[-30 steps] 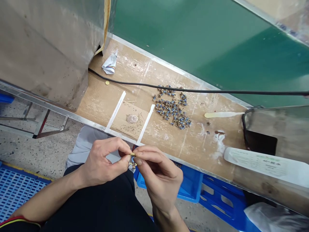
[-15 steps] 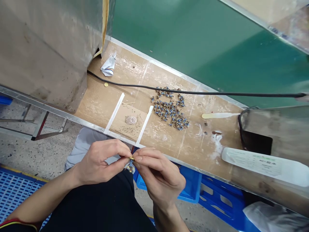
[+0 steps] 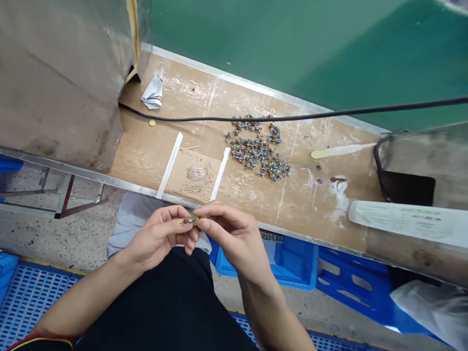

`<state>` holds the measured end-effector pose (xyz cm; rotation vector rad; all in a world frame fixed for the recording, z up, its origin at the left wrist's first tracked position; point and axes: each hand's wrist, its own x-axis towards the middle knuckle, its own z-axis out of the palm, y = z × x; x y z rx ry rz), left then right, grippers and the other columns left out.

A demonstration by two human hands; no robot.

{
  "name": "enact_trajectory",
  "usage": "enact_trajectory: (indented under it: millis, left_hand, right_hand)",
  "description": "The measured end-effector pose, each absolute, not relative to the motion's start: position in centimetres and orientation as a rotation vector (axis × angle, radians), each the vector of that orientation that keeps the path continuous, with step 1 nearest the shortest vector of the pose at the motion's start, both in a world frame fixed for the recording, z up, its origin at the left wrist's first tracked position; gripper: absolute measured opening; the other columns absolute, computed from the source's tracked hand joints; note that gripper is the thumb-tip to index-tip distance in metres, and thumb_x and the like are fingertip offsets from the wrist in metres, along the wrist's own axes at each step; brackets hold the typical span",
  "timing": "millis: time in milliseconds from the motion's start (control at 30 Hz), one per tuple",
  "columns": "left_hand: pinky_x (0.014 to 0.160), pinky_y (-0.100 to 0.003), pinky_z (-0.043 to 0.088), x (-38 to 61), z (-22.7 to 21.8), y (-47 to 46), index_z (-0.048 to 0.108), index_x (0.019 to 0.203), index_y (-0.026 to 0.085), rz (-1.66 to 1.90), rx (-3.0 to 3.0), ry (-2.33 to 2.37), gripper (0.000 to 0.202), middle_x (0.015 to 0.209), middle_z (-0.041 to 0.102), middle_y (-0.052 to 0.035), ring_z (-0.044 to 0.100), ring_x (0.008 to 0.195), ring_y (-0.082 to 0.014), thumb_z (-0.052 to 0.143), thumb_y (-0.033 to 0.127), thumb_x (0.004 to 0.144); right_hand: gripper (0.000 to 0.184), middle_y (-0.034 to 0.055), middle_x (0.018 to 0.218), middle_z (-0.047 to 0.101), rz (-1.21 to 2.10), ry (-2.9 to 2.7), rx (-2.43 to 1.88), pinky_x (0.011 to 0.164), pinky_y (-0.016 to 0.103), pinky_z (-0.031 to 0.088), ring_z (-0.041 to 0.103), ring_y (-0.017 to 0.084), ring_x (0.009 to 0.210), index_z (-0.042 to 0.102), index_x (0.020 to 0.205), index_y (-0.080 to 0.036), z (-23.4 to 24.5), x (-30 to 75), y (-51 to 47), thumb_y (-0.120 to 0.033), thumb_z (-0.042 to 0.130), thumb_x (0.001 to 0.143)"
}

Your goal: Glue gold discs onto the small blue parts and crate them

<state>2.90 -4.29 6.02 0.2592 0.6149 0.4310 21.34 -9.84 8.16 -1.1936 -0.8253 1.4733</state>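
My left hand [image 3: 155,239] pinches a small blue and brass-coloured metal piece [image 3: 187,221] between thumb and forefinger. The fingertips of my right hand [image 3: 236,236] are closed on a small yellow disc [image 3: 195,221] at the end of that piece. Disc and piece touch, though fingertips partly cover the join. Both hands are held just in front of the bench edge. On the cardboard-covered bench top [image 3: 175,109] lies a pile of similar small blue and brass pieces [image 3: 259,151]. Nearer my hands, a clear small dish [image 3: 196,173] sits among scattered tiny dark bits.
A black cable [image 3: 215,119] crosses above the bench. Another yellow disc [image 3: 152,123] and a crumpled white wrapper [image 3: 152,92] lie left. Toward the right are a flat yellowish stick [image 3: 325,152] and a white bottle [image 3: 402,220]. A blue bin [image 3: 292,263] stands below the edge.
My hands have turned the small piece, so it now points left with the disc facing up more. My view has shifted, and the bench appears slightly higher in it.
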Motion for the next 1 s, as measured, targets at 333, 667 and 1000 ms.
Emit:
enact_trajectory:
  millis: [333,667,1000]
  left_hand:
    - [0.051,-0.021,0.06,3.9,6.4,-4.2,0.081,0.094,0.01,0.314,0.026,0.538,0.016,0.071,0.075,-0.0048,0.068,0.054,-0.0127,0.091,0.022,0.09]
    - [0.05,-0.02,0.06,4.3,6.4,-4.7,0.079,0.096,0.01,0.314,-0.003,0.559,0.016,0.067,0.072,-0.0032,0.068,0.053,-0.013,0.089,0.02,0.089]
    - [0.053,-0.022,0.061,5.0,6.2,-4.8,0.073,0.091,0.015,0.392,0.283,0.737,0.025,0.067,0.07,-0.0011,0.066,0.054,-0.013,0.093,0.029,0.091]
  right_hand:
    - [0.022,0.0038,0.093,0.085,1.593,-0.592,-1.15,0.068,0.034,0.069,0.081,0.021,0.077,0.085,0.109,-0.024,6.5,21.5,-10.2,-0.045,0.087,0.102]
    - [0.02,0.0052,0.1,0.085,1.545,-0.607,-1.153,0.071,0.036,0.07,0.081,0.022,0.086,0.085,0.106,-0.025,6.5,21.5,-10.6,-0.045,0.088,0.102]
    - [0.015,0.0042,0.116,0.081,0.961,-1.062,-1.337,0.096,0.037,0.067,0.079,0.021,0.107,0.085,0.12,-0.03,6.9,22.3,-11.3,-0.026,0.082,0.105]
